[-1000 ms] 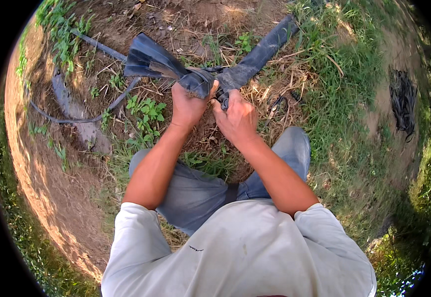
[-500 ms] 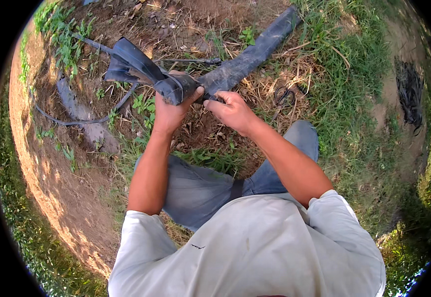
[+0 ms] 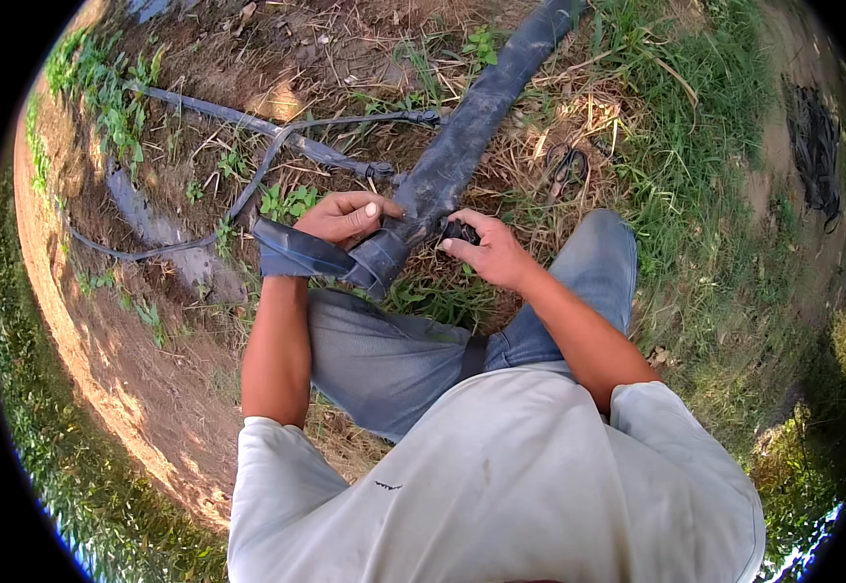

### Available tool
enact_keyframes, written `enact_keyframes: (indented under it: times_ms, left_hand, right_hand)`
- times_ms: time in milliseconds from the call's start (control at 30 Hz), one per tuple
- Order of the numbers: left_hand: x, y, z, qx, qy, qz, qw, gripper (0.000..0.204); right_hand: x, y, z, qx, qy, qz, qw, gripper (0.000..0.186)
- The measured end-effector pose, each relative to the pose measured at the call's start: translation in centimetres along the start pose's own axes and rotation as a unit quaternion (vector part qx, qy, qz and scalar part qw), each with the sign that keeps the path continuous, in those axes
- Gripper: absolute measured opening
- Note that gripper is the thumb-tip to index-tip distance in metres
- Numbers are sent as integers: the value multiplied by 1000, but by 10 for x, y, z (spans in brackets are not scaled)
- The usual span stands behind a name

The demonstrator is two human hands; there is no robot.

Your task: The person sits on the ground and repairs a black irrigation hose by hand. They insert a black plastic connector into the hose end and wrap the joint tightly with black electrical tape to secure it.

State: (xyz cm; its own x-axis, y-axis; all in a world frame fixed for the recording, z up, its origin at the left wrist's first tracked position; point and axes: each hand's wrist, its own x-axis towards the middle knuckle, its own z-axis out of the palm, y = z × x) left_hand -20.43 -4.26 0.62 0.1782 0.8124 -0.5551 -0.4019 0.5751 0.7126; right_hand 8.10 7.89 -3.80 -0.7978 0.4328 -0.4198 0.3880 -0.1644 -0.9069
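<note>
A wide black lay-flat hose (image 3: 452, 146) runs from the top right down to my hands, its near end folded over in front of my knees. My left hand (image 3: 340, 219) is at the left side of the fold, fingers stretched onto the hose and thumb raised off it. A loose flap of the hose end (image 3: 297, 255) lies across my left wrist. My right hand (image 3: 496, 255) pinches a small black bunched piece (image 3: 460, 231) between thumb and fingers, against the hose's right side. Its exact kind is partly hidden by the fingers.
Two thinner black tubes (image 3: 248, 120) meet the hose from the left, one looping over the soil. A pair of scissors (image 3: 567, 173) appears to lie on dry straw at right. Dark strips (image 3: 815, 155) are heaped at far right. Grass (image 3: 705, 107) grows alongside.
The folded hose end has come down toward my knees, and the flap now hangs over my left wrist. My left hand has loosened its grip round the roll. The thin tubes now show uncovered.
</note>
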Motion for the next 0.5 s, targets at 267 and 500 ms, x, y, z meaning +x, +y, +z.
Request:
enact_keyframes:
  times_ms: [267, 500]
  left_hand:
    - [37, 3, 41, 244, 96, -64, 963, 44]
    - [45, -11, 45, 327, 203, -103, 917, 55]
  right_hand:
    - [-14, 23, 13, -129, 162, -103, 973, 31]
    - [-19, 31, 34, -17, 171, -38, 984, 29]
